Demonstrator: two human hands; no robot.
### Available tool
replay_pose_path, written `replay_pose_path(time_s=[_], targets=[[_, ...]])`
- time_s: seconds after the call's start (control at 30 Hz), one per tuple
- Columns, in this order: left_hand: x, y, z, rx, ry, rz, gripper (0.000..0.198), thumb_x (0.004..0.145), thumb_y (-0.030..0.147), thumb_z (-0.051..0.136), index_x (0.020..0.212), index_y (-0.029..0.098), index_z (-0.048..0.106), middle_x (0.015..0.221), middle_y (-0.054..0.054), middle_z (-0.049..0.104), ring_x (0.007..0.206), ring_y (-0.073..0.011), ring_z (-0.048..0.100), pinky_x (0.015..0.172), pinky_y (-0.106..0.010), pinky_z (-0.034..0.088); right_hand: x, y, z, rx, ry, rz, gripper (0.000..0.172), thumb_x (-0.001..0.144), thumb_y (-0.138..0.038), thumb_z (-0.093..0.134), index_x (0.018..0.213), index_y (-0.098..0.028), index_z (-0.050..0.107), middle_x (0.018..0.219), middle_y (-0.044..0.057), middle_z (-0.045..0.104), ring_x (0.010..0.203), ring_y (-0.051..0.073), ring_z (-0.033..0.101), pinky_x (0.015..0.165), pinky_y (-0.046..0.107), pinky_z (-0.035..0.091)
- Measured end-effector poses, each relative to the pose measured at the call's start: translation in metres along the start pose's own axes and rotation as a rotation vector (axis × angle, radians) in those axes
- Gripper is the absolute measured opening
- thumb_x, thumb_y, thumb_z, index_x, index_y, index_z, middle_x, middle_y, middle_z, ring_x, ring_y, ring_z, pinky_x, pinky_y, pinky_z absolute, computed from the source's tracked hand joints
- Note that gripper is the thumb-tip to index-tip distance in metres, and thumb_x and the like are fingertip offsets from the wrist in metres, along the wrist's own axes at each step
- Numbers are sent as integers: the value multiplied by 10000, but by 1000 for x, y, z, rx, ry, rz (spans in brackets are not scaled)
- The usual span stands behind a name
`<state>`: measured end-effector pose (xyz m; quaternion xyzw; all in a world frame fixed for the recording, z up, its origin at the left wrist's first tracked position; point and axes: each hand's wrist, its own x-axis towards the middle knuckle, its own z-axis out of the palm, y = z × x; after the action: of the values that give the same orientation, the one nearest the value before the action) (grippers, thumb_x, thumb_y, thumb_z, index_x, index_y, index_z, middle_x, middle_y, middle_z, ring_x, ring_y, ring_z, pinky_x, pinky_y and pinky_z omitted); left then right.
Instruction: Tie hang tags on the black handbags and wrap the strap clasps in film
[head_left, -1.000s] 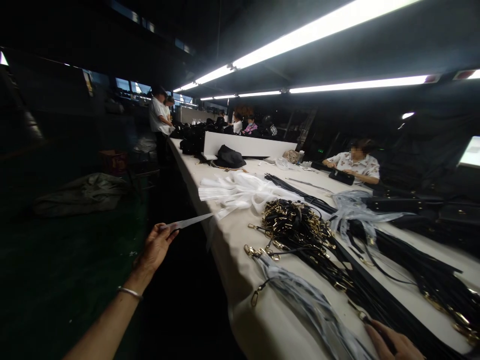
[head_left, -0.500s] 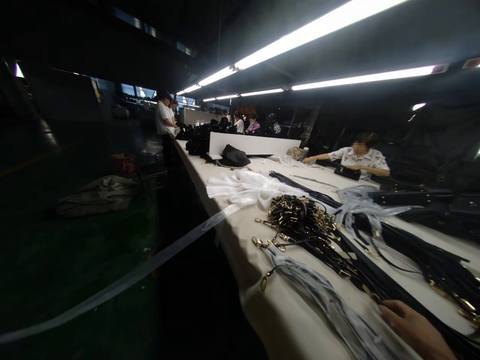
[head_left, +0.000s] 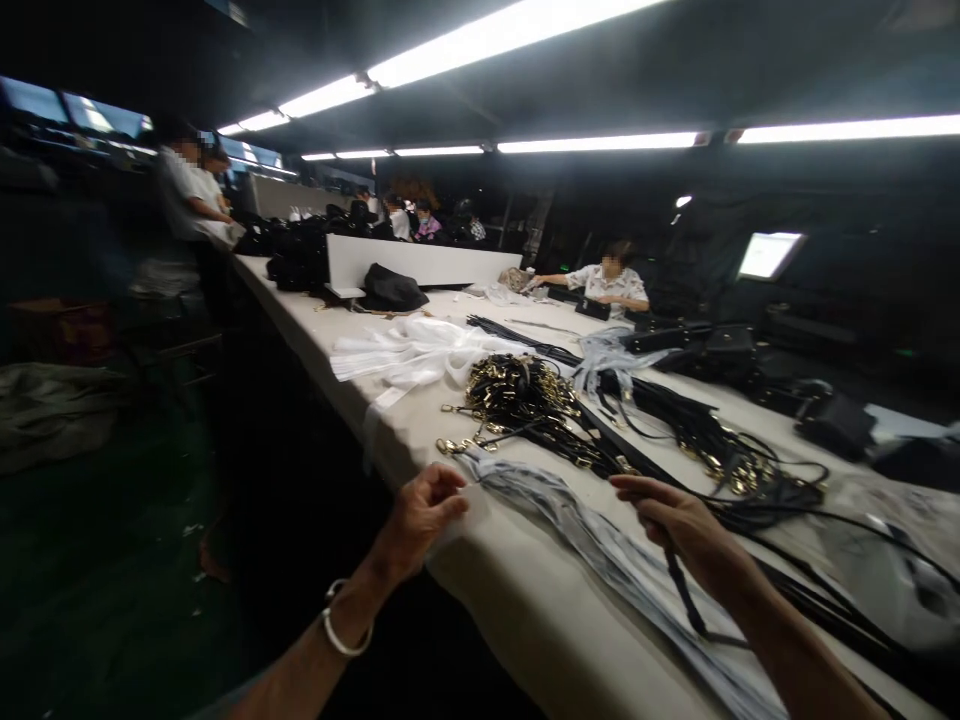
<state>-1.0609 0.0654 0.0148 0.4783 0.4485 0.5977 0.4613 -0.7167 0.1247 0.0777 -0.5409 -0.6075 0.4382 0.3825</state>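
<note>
My left hand [head_left: 424, 510], with a bangle on its wrist, is at the table's near edge with thumb and fingers drawn together. What it may hold is too small and blurred to make out. Beside its fingertips lie straps in clear plastic sleeves [head_left: 555, 500] with gold clasps at their far end. My right hand [head_left: 675, 515] is closed round a black strap [head_left: 679, 590] that hangs below the palm, a gold clasp showing by its fingertips. Just beyond is a heap of black straps with gold clasps [head_left: 521, 395].
White strips [head_left: 412, 350] lie on the cloth-covered table [head_left: 495, 590], one end hanging over the edge. More black straps [head_left: 697, 430] and black bags [head_left: 832, 420] are at right. A white panel [head_left: 435, 262] stands behind a black bag [head_left: 394, 288]. A co-worker [head_left: 611, 280] sits across the table.
The view has turned right. My left hand has come into view, and the white strip stretched out to the left now hangs at the table edge. My right hand is raised with a black strap.
</note>
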Motion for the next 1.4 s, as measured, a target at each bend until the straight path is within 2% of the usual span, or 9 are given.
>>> replay_pose_path(time_s=[0.13,0.33,0.57,0.77,0.87,0.97,1.07,1.2,1.4], targets=[[7,-10,79,-45,-242,-19,367,676,428,814,806,165,594,684,20,583,625,-111,511,582,-213,389,-36,-14,27,73,-162,145,528,726,-550,730,1063,-144,745,736,15,590,549,65,332,502,213,249],[-4,-9,105,10,-338,-32,328,741,455,740,732,186,553,626,33,550,583,-116,482,575,-231,369,-54,-18,55,4,-301,125,472,702,-534,756,976,-150,757,623,-29,535,565,78,363,526,218,277],[-8,-17,94,80,-396,-66,317,709,426,775,733,167,594,683,24,558,640,-115,477,601,-222,368,-51,-4,65,-44,-236,50,344,764,-477,711,719,-135,704,564,-41,486,525,74,345,500,225,266],[-7,-28,80,77,-317,-233,311,681,415,774,636,146,625,576,22,564,497,-80,413,476,-207,306,-51,-8,50,-89,-239,-68,449,884,-492,595,1200,-182,667,822,24,700,772,161,583,730,267,453],[-9,-39,70,-26,-289,-298,392,661,499,787,628,137,641,551,6,586,452,-77,418,441,-207,310,-54,-17,42,-109,-216,-77,460,887,-505,596,1214,-186,656,927,58,740,945,202,618,871,307,465],[-13,-50,59,-171,-276,-329,499,614,595,801,597,128,625,517,6,561,431,-67,406,421,-199,289,-60,-25,41,-61,-253,-20,471,850,-542,631,1170,-199,684,972,69,740,733,152,620,665,251,496],[-17,-59,50,-280,-254,-336,592,580,683,787,576,124,591,514,2,549,445,-57,403,435,-195,261,-67,-32,48,19,-330,56,513,830,-567,639,1189,-202,678,961,77,729,456,52,423,415,191,351],[-23,-68,42,-363,-318,-346,644,572,750,748,583,126,588,486,5,517,420,-48,365,427,-209,199,-74,-44,63,42,-426,40,462,830,-546,654,1153,-217,683,927,57,721,457,45,399,381,163,309],[-32,-73,37,-443,-381,-385,616,564,741,758,581,142,620,448,6,493,408,-62,375,436,-222,181,-69,-56,79,-88,-491,-71,272,890,-459,620,1000,-222,695,895,15,716,602,94,548,476,164,404]])
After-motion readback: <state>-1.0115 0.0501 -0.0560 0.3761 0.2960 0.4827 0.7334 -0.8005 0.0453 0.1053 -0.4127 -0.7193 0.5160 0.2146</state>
